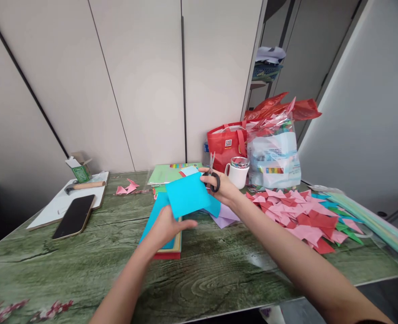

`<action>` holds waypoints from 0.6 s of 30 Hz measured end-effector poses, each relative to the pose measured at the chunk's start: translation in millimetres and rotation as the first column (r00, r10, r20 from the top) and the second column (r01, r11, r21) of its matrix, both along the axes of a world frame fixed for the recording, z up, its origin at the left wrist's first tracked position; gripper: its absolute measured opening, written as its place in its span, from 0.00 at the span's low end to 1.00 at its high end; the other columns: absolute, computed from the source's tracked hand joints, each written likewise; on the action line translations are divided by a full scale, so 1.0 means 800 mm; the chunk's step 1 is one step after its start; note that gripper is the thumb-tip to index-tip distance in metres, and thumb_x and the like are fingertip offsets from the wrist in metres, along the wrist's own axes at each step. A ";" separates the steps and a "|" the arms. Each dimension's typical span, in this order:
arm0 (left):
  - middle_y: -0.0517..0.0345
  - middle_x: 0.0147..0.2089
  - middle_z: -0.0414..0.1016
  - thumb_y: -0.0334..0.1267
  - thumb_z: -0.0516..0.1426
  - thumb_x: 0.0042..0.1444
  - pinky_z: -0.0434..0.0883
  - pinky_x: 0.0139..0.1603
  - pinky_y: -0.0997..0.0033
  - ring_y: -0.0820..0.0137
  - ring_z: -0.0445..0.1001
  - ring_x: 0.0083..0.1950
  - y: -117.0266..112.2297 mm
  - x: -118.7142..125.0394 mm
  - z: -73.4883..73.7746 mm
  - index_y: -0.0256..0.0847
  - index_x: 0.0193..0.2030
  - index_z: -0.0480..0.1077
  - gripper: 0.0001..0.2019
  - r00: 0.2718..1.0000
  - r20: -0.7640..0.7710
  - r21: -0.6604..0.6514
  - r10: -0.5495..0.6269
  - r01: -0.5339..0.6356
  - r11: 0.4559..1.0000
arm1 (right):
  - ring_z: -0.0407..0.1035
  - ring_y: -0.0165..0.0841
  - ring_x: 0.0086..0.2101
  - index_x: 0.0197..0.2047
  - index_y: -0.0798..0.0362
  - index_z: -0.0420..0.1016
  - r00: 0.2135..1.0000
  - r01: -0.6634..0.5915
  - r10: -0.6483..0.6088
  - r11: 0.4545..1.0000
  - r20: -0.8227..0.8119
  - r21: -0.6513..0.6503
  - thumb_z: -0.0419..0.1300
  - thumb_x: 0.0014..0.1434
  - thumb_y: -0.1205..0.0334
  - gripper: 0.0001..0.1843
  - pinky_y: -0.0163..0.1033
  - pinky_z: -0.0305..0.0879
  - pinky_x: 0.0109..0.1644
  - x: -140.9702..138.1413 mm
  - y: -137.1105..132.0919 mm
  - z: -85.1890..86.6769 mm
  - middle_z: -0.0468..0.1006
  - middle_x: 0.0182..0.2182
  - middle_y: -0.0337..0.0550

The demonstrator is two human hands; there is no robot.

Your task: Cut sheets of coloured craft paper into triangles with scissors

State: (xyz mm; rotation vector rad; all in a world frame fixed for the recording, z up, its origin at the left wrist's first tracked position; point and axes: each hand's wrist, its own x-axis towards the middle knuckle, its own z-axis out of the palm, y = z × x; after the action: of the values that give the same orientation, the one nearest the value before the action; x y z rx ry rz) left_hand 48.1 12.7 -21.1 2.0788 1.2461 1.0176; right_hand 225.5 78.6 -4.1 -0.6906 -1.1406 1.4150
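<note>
One green table [84,263], blue sheet [188,194] above, cabinets [148,85] behind

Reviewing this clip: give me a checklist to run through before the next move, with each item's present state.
1. Right hand holds the scissors: ok.
2. Scissor blades point away from the blue sheet: ok, they point upward.
3. Right-hand grip on the sheet: ok, near its upper right corner.
4. Left hand touching the sheet: cannot tell, its fingers are partly hidden.
5. White mug upright: ok, beyond the right hand.
6. Phone and hammer apart from both hands: ok, off to the left.
</note>
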 end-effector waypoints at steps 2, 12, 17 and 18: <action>0.53 0.51 0.71 0.42 0.65 0.34 0.62 0.52 0.56 0.53 0.66 0.52 0.003 -0.018 0.001 0.43 0.48 0.69 0.29 0.972 -0.233 -0.040 -0.034 0.025 0.999 | 0.55 0.21 0.18 0.40 0.54 0.70 0.997 -0.059 0.056 0.995 0.044 0.082 0.64 0.39 0.62 0.22 0.28 0.50 0.21 0.012 0.018 0.007 0.61 0.17 0.28; 0.47 0.67 0.37 0.49 0.64 0.30 0.46 0.59 0.49 0.53 0.36 0.66 0.003 -0.075 0.003 0.46 0.64 0.44 0.52 0.762 -0.605 -0.320 -0.230 0.032 0.947 | 0.60 0.25 0.19 0.38 0.58 0.72 0.467 -0.082 -0.253 0.942 0.847 0.327 0.57 0.45 0.67 0.14 0.30 0.53 0.22 0.065 0.084 -0.052 0.68 0.18 0.35; 0.45 0.67 0.35 0.49 0.63 0.30 0.49 0.59 0.56 0.55 0.39 0.66 0.006 -0.074 -0.004 0.43 0.64 0.44 0.53 0.716 -0.649 -0.385 -0.258 -0.018 0.923 | 0.68 0.37 0.35 0.40 0.54 0.70 0.292 -0.064 -0.415 0.890 0.862 0.451 0.59 0.47 0.67 0.14 0.36 0.59 0.36 0.050 0.078 -0.061 0.75 0.33 0.46; 0.45 0.67 0.35 0.49 0.63 0.30 0.50 0.59 0.57 0.56 0.41 0.65 0.007 -0.074 -0.006 0.43 0.64 0.44 0.52 0.711 -0.652 -0.393 -0.263 -0.020 0.919 | 0.68 0.38 0.37 0.42 0.54 0.69 0.269 -0.077 -0.435 0.880 0.860 0.469 0.60 0.48 0.65 0.16 0.38 0.59 0.38 0.042 0.071 -0.061 0.75 0.36 0.47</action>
State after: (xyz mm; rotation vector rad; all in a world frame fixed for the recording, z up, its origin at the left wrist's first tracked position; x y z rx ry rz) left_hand -11.0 18.2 -25.9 2.2455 1.4583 -0.1405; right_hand 259.4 135.6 -52.7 -1.3869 -2.1513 0.3131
